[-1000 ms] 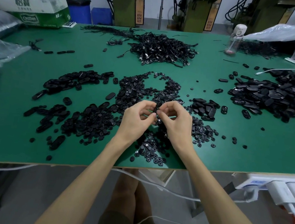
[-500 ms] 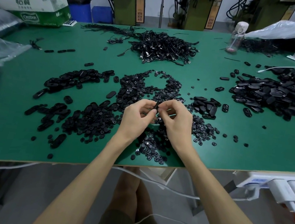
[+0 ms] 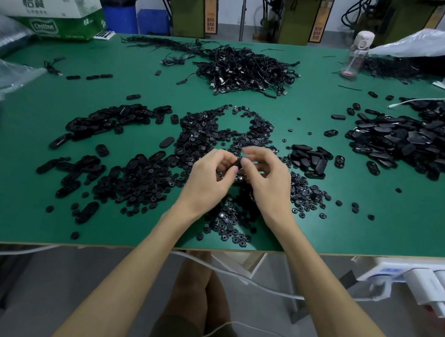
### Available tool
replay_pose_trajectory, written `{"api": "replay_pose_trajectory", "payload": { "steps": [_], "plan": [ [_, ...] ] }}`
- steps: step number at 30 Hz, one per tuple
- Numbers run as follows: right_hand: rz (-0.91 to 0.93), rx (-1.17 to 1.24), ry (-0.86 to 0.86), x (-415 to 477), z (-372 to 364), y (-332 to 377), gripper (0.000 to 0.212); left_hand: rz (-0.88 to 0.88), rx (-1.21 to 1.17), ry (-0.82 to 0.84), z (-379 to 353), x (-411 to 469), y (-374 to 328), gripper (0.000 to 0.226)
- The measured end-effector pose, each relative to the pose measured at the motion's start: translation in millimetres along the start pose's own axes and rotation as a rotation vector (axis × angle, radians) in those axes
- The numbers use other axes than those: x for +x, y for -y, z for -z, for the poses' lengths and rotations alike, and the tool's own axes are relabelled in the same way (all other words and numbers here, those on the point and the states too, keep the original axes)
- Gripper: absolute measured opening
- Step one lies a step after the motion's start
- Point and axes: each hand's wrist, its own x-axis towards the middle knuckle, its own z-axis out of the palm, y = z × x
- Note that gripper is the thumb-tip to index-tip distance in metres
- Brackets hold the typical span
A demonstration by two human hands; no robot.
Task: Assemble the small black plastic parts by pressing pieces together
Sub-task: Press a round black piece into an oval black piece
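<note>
Near table edge (image 3: pixel 39 232): a loose scatter of small round black pieces (image 3: pixel 226 231) lying on green.

Just beyond, both hands are raised over the heap. Left hand (image 3: pixel 208 179) has thumb and forefinger curled tight on a small black part (image 3: pixel 237 164), which is held in the air between the two hands. Right hand (image 3: pixel 267 182) was pinched onto the same part half a second ago. Now its fingers (image 3: pixel 250 151) have fanned apart and lifted, motion-blurred. Cannot tell whether the thumb still touches the part.

Reading: the press looks done, or the grip is being reset. Seating of the pieces is not visible at this size. Likely next is dropping the part on a pile and picking fresh pieces.

Mid table: oval shells (image 3: pixel 103 125) on the left, a small stack of ovals (image 3: pixel 310 159) on the right.

Farther: large pile (image 3: pixel 420 142) right, tangled cables (image 3: pixel 244 70) centre.

Back edge: clear bottle (image 3: pixel 355 56), carton (image 3: pixel 52 14).
</note>
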Motion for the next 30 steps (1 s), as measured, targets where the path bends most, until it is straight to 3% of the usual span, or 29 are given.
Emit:
{"api": "replay_pose_trajectory", "payload": {
  "steps": [9, 30],
  "plan": [
    [0.006, -0.030, 0.030, -2.6, -2.1, 3.0, 0.004, 0.041, -0.025, 0.014, 0.2, 0.4, 1.8, 0.010],
    [-0.067, 0.049, 0.076, -3.2, -1.4, 1.7, 0.006, 0.065, -0.038, 0.036, -0.9, 2.2, 4.4, 0.014]
  ]
}}
